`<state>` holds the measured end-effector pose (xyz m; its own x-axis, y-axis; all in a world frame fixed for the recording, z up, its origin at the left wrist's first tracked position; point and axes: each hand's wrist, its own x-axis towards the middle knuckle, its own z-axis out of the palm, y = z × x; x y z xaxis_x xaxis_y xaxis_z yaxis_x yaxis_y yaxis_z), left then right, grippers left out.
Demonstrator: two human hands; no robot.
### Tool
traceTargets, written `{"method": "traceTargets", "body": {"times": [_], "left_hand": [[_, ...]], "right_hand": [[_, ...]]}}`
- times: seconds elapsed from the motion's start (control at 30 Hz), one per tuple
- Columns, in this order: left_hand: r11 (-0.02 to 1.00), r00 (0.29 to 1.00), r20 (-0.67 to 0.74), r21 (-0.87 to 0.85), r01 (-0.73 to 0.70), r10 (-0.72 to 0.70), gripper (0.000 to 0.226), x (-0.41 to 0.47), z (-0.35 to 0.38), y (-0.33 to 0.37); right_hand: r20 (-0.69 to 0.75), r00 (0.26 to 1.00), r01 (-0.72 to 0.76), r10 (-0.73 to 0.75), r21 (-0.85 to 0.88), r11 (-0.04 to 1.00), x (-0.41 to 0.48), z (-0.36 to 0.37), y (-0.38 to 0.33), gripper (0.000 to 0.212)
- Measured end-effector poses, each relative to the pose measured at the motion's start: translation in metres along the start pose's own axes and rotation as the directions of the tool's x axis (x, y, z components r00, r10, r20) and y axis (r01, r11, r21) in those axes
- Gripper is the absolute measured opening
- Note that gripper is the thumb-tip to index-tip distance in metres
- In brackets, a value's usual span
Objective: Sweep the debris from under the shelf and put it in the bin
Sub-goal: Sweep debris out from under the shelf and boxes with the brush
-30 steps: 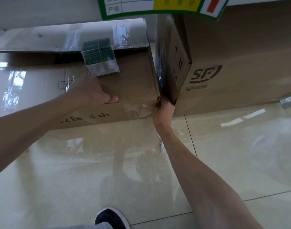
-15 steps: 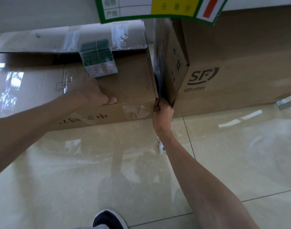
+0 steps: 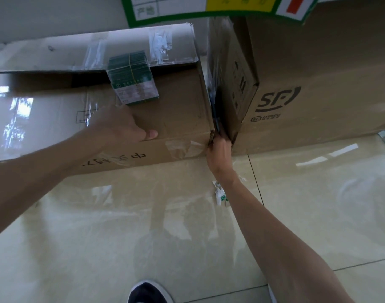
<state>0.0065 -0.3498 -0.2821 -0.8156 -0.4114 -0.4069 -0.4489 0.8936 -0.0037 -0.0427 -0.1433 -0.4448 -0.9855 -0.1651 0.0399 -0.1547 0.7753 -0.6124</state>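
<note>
- Barely anything moves since a second ago: both hands stay on the left box, and box and view shift only a touch.
- floor: glossy pale tiles spreading out in front of the left box, which stands on it.
- SF box: big carton right of the left box, with a narrow dark gap between them.
- left box: wide taped carton, back flap up, top partly open. Judged bulky and stiff; it should slide on this tile more easily than it lifts.
- sign: green-bordered card hanging above the left box's right end.
- left hand: palm down on the left box's top near the front edge, thumb straight along that edge. Fingers are hidden behind the hand, so cannot tell if they clasp anything.
- right hand: fingers hooked round the left box's front right corner, tips gone into the gap, clenched on the carton.
- green packet: banded bundle on top of the left box, just behind the left hand.
- shoe: dark toe, well in front of the left box.
- debris scrap: crumpled white-and-green bit on the floor just in front of the left box's right corner, partly behind the right forearm.
- Debris judged very light and soft, likely to skid or flutter on slick tile. Sweep it with short low strokes or pinch a crumpled edge. No broom or bin in view.
</note>
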Motion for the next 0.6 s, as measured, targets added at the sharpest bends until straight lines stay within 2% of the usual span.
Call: {"method": "traceTargets", "body": {"times": [0.2, 0.33, 0.43, 0.6], "left_hand": [[1.000, 1.000, 0.008, -0.026, -0.012, 0.012, 0.084, 0.001, 0.000, -0.001], [0.999, 1.000, 0.013, -0.041, -0.008, 0.009, 0.082, -0.001, -0.002, 0.001], [0.998, 1.000, 0.018, -0.060, -0.011, 0.012, 0.085, -0.001, 0.000, 0.000], [0.998, 1.000, 0.024, -0.062, -0.018, 0.020, 0.085, 0.001, 0.001, -0.004]], "right_hand": [[0.059, 0.998, -0.030, 0.029, 0.016, 0.999, -0.004, -0.013, -0.005, 0.044], [0.022, 0.999, 0.032, -0.032, 0.010, 0.999, -0.024, -0.026, -0.011, 0.059], [0.100, 0.994, -0.036, 0.036, -0.004, 0.999, -0.041, -0.043, -0.016, 0.065], [0.112, 0.981, -0.153, 0.157, -0.042, 0.987, -0.057, -0.055, -0.019, 0.068]]}}
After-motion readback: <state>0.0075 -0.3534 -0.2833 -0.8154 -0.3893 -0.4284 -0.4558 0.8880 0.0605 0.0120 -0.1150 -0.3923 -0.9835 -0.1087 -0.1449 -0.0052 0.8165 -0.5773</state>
